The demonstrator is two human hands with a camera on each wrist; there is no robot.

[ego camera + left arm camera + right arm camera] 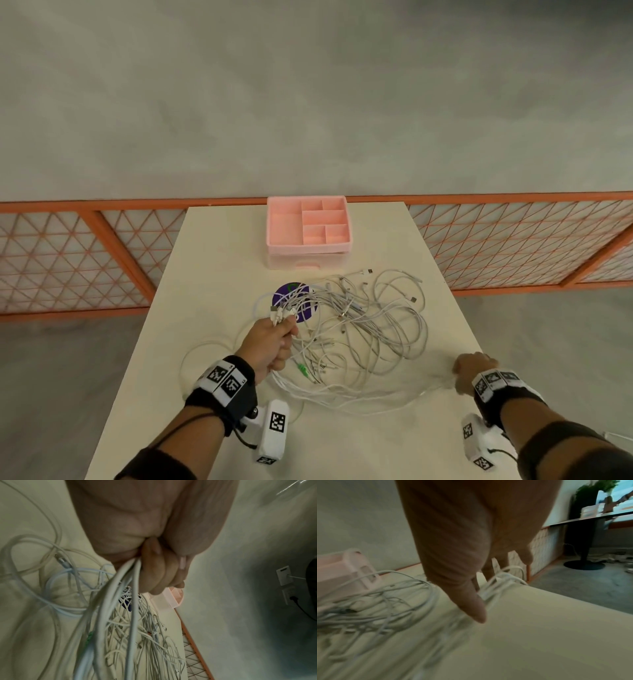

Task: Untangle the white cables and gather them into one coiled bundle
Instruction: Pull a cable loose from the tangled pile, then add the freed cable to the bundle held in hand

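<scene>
A tangle of white cables (370, 329) lies spread over the middle of the cream table (219, 274). My left hand (279, 337) is raised just above the table's left-middle and grips a bunch of cable ends, whose plugs stick out above the fist. From the left wrist view the curled fingers (163, 572) close round several strands (120, 582) that hang down to the pile. My right hand (472, 368) is at the table's right edge. Strands (498, 582) run between its thumb (476, 608) and fingers; the picture is blurred.
A pink compartment organiser (308, 255) stands at the far end of the table. A purple round disc (279, 298) lies under the cables. One strand carries a small green tag (303, 370). An orange mesh fence (68, 257) runs behind the table.
</scene>
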